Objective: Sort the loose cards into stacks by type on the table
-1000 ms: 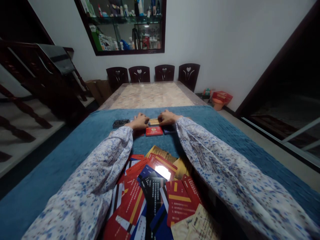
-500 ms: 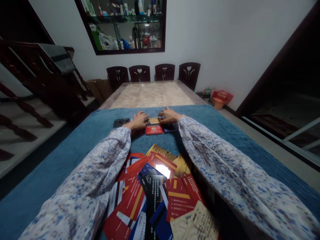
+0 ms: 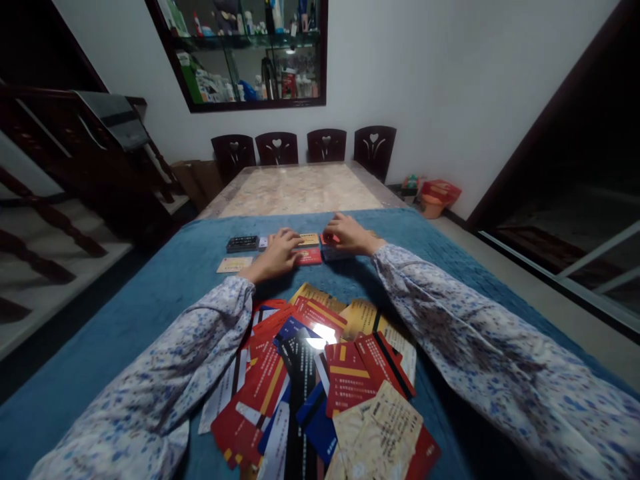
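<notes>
Near the far part of the blue cloth (image 3: 150, 320), my left hand (image 3: 283, 253) lies palm down, its fingers extended to the edge of a gold card (image 3: 309, 239) and a red card (image 3: 309, 257). To the right, my right hand (image 3: 347, 235) has curled fingers on another red card (image 3: 330, 238), beside the gold one. Dark cards (image 3: 335, 254) lie just below that hand. At the left of the row are a black card stack (image 3: 243, 243) and a cream card (image 3: 235, 265). Between my forearms spreads a loose pile of cards (image 3: 305, 360) in red, blue, black, gold and beige.
The bare marble tabletop (image 3: 305, 190) continues beyond the cloth, with several dark chairs (image 3: 277, 148) at its far end. A glass-shelved cabinet (image 3: 250, 40) is set in the wall. Wooden railings (image 3: 45, 213) stand left; an orange bin (image 3: 434, 205) sits on the floor at right.
My right hand has shifted slightly right, from the gold card to a red card beside it. My left hand has moved slightly nearer me, and the cream card at left is now uncovered.
</notes>
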A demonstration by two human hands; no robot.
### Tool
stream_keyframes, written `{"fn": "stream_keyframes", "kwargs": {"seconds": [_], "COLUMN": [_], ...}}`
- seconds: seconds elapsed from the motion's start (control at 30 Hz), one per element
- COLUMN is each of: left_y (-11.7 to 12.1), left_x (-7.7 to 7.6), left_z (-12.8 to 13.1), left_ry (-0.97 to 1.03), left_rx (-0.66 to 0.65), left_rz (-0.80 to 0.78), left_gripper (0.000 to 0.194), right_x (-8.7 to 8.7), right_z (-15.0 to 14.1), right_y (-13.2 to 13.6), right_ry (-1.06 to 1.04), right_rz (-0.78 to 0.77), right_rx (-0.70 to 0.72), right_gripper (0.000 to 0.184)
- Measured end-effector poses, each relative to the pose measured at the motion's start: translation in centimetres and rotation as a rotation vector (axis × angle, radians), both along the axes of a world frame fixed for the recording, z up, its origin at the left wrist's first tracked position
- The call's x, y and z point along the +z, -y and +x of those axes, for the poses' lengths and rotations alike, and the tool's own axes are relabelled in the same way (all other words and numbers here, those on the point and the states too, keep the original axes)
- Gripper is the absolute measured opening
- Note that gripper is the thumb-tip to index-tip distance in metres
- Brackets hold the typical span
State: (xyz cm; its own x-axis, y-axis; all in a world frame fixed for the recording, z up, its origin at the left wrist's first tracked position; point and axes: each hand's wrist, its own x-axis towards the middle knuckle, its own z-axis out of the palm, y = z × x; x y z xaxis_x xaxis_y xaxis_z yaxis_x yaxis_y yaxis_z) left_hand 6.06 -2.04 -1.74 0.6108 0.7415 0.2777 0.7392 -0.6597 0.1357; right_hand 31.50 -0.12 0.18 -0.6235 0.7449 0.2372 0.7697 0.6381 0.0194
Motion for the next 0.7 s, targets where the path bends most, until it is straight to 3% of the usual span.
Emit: {"fn": "stream_keyframes", "kwargs": {"seconds": [0.4,0.7], "left_y": [5.6,9.4], "left_x": [-0.2,-0.9], "left_z": [0.1,-0.6], "left_ry": [0.003,0.004], "left_rx": [-0.093,-0.129], "left_rz": [-0.010,-0.049], "left_gripper": [0.035,0.030], "right_x": [-1.4,-3.9], "right_z": [1.5,3.3], "right_y": [6.3,10.7], "right_ry": [0.003,-0.075], "right_rz": [0.033,0.065], "right_rx": [0.065,0.057], "right_gripper": [0.025,0.021]}}
